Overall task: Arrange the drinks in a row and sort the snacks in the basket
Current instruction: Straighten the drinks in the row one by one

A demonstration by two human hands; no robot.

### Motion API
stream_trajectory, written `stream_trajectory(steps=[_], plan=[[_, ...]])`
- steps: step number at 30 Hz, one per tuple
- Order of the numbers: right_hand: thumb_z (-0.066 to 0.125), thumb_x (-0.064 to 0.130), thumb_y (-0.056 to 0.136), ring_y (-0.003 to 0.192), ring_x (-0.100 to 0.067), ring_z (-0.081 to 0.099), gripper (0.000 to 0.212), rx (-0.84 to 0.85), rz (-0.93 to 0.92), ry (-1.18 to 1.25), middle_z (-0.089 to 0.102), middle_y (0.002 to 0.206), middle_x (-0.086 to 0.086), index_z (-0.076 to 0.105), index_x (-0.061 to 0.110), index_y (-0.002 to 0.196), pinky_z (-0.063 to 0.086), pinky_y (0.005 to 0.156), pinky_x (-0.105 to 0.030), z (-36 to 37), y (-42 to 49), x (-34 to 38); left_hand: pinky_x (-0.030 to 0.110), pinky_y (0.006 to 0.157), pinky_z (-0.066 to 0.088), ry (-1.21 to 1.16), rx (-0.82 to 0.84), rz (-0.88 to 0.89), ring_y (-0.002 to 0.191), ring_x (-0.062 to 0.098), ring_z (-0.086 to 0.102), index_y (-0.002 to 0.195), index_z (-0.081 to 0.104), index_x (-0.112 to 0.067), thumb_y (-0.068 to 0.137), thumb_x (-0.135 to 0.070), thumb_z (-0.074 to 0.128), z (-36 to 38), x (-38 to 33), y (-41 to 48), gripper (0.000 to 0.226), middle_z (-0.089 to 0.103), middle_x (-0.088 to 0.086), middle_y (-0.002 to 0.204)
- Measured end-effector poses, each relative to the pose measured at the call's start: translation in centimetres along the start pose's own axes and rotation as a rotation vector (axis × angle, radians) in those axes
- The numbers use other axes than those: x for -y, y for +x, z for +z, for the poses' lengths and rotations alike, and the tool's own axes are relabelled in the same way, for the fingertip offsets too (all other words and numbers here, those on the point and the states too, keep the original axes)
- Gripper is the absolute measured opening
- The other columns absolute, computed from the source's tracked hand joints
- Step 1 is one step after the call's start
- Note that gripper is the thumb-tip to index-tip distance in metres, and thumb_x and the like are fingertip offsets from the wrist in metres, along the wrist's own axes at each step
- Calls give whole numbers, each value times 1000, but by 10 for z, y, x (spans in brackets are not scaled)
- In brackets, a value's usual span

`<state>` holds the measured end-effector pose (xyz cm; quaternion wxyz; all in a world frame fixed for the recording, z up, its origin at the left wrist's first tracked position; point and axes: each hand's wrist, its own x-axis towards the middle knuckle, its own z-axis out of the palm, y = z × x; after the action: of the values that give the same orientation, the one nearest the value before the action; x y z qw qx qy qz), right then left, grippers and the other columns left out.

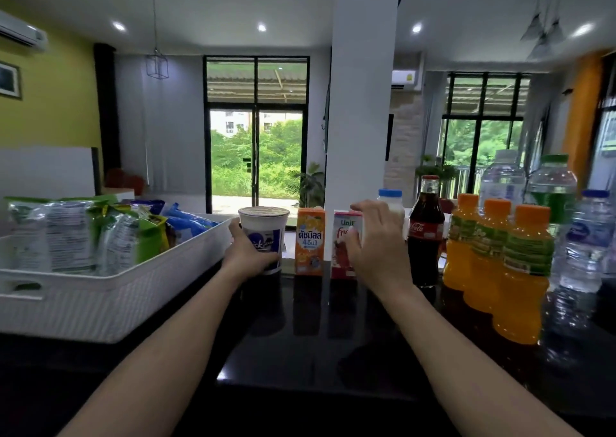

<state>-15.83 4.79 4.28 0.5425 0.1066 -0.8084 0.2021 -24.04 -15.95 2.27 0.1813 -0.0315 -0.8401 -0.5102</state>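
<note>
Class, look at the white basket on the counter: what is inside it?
The white basket holds upright snack packets, green, silvery and blue. Its wall hides their lower parts and the basket's bottom.

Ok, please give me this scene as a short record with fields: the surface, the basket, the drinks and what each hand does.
surface: dark glossy counter
basket: white basket at left, filled with snack packets
drinks in row: cup, orange carton, red carton, cola bottle
further right: three orange juice bottles, clear water bottles
left hand: grip closed on the cup
right hand: fingers at the red carton, firm hold not clear
</note>
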Motion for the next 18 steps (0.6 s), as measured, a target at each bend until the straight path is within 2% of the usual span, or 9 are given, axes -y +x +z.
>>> stream_trajectory(steps=[2,4,7,8,10,12,14,15,18], plan=[[53,10,83,101,-19,52,31,56,-32,-47,60,113,-8,59,8,114,44,79,-30,-3,13,-1,44,101,44,13,-37,-9,118,32,53,141,4,-15,69,-23,81,1,-4,-5,106,51,13,131],[51,10,85,105,-20,56,34,188,-115,-158,59,121,-7,58,9,119,40,75,-25,-2,26,-3,43,102,40,17,-38,-61,124,33,48,146,-11,-18,68,-25,83,1,-7,-12,122,47,15,138],[47,12,90,119,-17,49,38,399,-108,-165,51,133,-2,51,12,128,45,82,-28,-6,50,2,47,107,35,31,-142,-104,133,38,35,147,-17,-25,69,-36,82,0,-23,-27,126,29,25,146],[47,13,92,121,-18,48,38,455,-83,-168,50,135,-3,50,13,130,46,86,-31,-7,58,4,48,108,35,69,-238,-35,133,38,33,148,-10,-25,73,-39,78,1,-31,-32,116,26,25,146],[46,15,93,119,-22,50,38,565,-46,-223,51,134,-6,50,13,131,45,87,-36,-9,71,6,47,106,37,168,-473,267,129,33,37,145,16,-17,82,-29,68,3,-48,-36,83,35,19,142],[45,16,94,113,-24,53,38,700,-18,-316,54,131,-8,50,15,132,43,80,-33,-8,80,6,41,105,37,255,-522,587,125,27,43,136,38,-14,83,-13,60,5,-69,-29,57,47,11,135],[44,11,95,112,-24,53,42,841,-1,-376,54,132,-10,46,18,136,40,76,-29,-7,82,5,38,107,35,468,-310,726,126,24,44,132,47,-14,84,-9,54,4,-88,-14,49,53,8,133],[43,8,95,113,-24,53,46,892,0,-388,53,134,-9,43,20,140,39,76,-28,-8,81,6,39,107,35,611,-157,718,127,25,44,134,46,-15,87,-10,52,5,-96,-6,47,53,9,134],[40,1,96,104,-19,53,55,943,-19,-393,52,136,-6,38,25,145,40,72,-22,-15,80,5,49,113,22,998,285,503,137,33,31,145,28,-27,98,-30,40,10,-108,9,48,41,14,145]])
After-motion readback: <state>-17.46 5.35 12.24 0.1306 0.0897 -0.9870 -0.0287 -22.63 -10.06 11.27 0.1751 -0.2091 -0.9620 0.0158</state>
